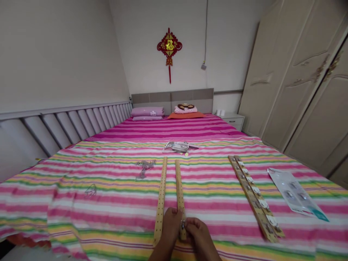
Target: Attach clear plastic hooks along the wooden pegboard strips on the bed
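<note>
Two long wooden strips with rows of holes lie side by side on the striped bedspread, the left strip and the right strip. Both my hands meet at the near end of the right strip. My left hand is closed around the strip's end. My right hand pinches a small shiny metal piece against the wood. Further right lies another pair of wooden strips with several round white fittings mounted along them.
A plastic blister pack lies at the right edge of the bed. Torn packaging and clear plastic scraps rest mid-bed. Pillows, a nightstand, a wardrobe and a padded side wall surround the bed.
</note>
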The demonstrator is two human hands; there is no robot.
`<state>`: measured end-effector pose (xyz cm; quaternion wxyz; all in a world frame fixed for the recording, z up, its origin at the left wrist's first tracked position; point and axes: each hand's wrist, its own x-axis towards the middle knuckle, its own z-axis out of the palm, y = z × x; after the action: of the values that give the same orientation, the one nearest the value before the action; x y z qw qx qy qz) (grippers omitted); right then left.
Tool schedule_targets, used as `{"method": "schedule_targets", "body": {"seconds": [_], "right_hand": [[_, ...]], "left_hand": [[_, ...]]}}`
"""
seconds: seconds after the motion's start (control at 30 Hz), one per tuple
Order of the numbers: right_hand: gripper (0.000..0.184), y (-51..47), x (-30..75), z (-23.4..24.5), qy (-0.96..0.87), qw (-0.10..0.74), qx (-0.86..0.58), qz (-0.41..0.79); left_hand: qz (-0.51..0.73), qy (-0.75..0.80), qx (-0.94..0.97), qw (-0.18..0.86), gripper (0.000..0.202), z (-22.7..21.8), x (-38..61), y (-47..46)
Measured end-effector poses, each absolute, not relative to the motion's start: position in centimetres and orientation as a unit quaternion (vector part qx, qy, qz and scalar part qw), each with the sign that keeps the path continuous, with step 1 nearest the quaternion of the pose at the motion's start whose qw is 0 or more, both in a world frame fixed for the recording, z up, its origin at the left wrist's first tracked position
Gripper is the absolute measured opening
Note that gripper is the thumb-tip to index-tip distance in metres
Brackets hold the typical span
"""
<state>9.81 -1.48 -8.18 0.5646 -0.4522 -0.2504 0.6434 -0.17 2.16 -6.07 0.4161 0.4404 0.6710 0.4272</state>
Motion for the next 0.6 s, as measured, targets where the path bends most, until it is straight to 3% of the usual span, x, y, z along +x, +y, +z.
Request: {"method": "schedule_targets", "body": {"seconds": [0.37, 0.6], "right_hand": [[0.035, -0.8, 10.4, -7.2, -0.241, 0.591, -0.448, 0.626], [0.038, -1.4, 11.0, -7.4, -0.254, 0.592, -0.45, 0.618]], "left_hand": [[0.432, 0.666, 0.405, 0.453, 0.016, -4.8, 1.3, 3.4], [0.366, 0.634, 0.523, 0.437, 0.024, -4.5, -0.6, 4.3]]}}
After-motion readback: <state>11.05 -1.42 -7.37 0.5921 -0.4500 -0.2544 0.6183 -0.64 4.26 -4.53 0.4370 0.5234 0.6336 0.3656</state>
